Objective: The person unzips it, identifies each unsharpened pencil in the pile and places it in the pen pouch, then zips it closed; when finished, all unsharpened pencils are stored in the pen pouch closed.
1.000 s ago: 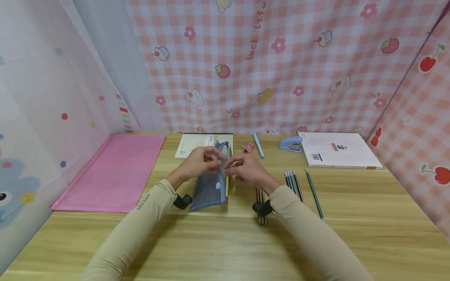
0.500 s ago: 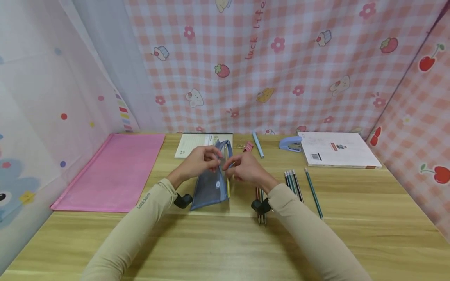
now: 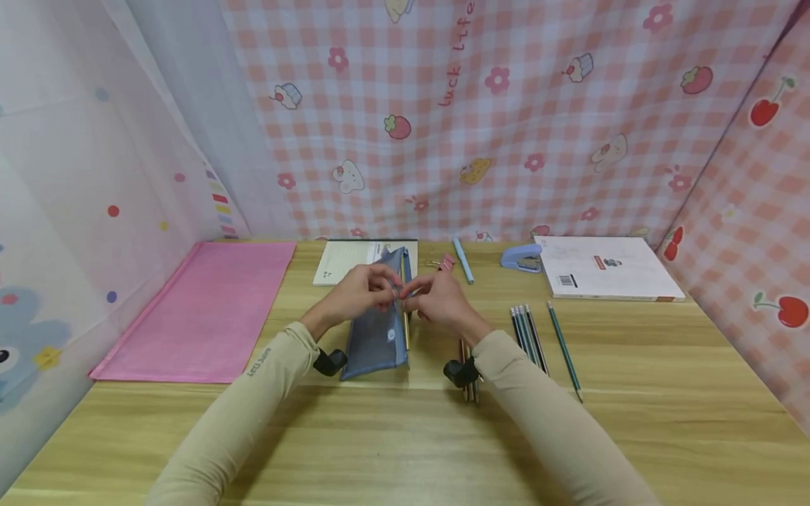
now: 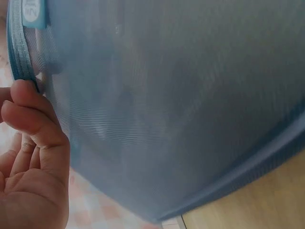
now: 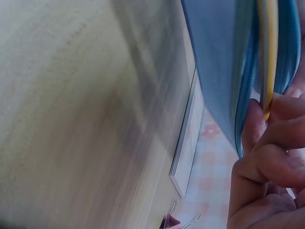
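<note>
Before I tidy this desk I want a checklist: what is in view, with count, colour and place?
Mesh pencil pouch: 1, blue-grey, desk centre, held in both hands.
Yellow pencil: 1, at the pouch's right edge.
Folder: 1, pink, left.
Notepad: 1, white, behind the pouch.
Binder clip: 1, pink, back centre.
Pen: 1, light blue, beside the clip.
Stapler: 1, blue, back right.
Booklet: 1, white, back right.
Loose pencils: several, green and dark, right of the hands; a few more under the right wrist.
Desk: 1, light wood.
Left hand: pinches the pouch.
Right hand: pinches the pouch edge beside the pencil.
</note>
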The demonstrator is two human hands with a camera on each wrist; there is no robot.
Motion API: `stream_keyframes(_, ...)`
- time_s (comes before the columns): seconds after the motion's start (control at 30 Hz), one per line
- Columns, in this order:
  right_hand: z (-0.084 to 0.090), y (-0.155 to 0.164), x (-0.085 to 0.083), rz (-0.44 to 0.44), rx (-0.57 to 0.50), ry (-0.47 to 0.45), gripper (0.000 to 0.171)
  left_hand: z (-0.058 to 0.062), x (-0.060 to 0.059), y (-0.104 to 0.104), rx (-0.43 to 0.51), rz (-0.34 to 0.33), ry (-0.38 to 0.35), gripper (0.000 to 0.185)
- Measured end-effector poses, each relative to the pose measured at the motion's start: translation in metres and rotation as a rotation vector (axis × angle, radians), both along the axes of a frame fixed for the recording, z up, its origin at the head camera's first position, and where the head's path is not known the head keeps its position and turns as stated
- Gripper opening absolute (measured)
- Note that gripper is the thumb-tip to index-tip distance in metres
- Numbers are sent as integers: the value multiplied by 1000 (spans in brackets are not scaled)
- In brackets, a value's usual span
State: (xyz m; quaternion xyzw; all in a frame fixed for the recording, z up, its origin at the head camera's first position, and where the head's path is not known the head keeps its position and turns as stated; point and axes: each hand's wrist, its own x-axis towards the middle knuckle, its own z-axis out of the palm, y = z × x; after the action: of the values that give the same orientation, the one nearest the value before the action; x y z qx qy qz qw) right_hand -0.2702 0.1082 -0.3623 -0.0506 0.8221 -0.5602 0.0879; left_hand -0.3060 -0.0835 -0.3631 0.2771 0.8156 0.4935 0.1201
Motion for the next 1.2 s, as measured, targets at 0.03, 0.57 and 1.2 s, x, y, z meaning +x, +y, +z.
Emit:
stream_keyframes(0.03, 0, -1, 0, -9, 6, 4, 8, -1, 0, 0, 2, -5, -2, 19)
stream_keyframes(0.57, -3, -5, -2, -121, -128, -78, 12, -4, -2, 0, 20, -5, -43, 18)
stream_keyframes(1.2, 4, 63, 10, 79, 427, 252, 10, -2, -3, -10, -31, 45, -27, 24)
